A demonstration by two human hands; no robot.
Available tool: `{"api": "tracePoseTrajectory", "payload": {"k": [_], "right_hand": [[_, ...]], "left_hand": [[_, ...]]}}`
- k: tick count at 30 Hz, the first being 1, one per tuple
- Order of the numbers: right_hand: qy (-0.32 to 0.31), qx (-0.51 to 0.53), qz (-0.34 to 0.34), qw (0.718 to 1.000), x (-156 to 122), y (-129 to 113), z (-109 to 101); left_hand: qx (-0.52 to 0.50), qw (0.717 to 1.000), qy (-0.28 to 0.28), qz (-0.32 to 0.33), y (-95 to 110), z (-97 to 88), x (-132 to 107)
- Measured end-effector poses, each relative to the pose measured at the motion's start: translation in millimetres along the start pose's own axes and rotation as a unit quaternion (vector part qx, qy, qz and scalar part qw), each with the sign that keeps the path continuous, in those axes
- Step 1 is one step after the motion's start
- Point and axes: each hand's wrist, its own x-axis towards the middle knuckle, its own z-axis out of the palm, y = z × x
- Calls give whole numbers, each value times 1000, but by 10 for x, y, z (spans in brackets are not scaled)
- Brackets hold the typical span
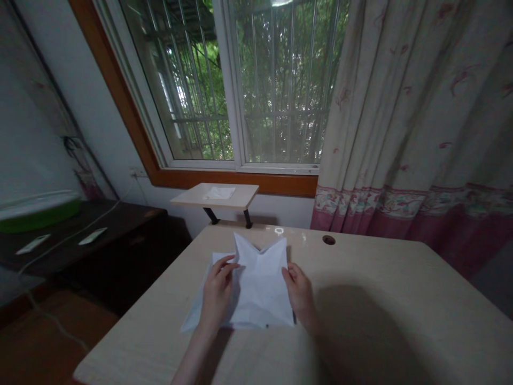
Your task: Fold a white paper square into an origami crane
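Note:
A white sheet of folded paper [260, 283] lies on a pale wooden desk [380, 321], its two upper corners standing up in points. Beneath it is another flat white sheet [196, 313] that shows at the left. My left hand [218, 294] pinches the folded paper's left edge with fingers closed on it. My right hand [298, 294] grips the right edge the same way.
A small raised shelf [216, 197] with a white paper on it stands at the desk's far edge under a barred window. A floral curtain [420, 133] hangs at the right. A dark low cabinet [100, 224] with a green-rimmed object stands at the left. A cable hole [328, 240] is in the desk.

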Motion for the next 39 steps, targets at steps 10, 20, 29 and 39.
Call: {"api": "tracePoseTrajectory", "payload": {"k": [10,20,29,39], "right_hand": [[68,27,73,995,155,234,-833],[43,-27,76,996,101,476,-1389],[58,4,74,996,60,621,-1434],[74,-1,44,996,68,559,-1446]], "left_hand": [[-144,981,-93,-96,482,460,79],[183,945,-252,-100,493,620,2],[176,932,-311,-56,363,577,-29],[111,957,-267,11,414,686,101]]}}
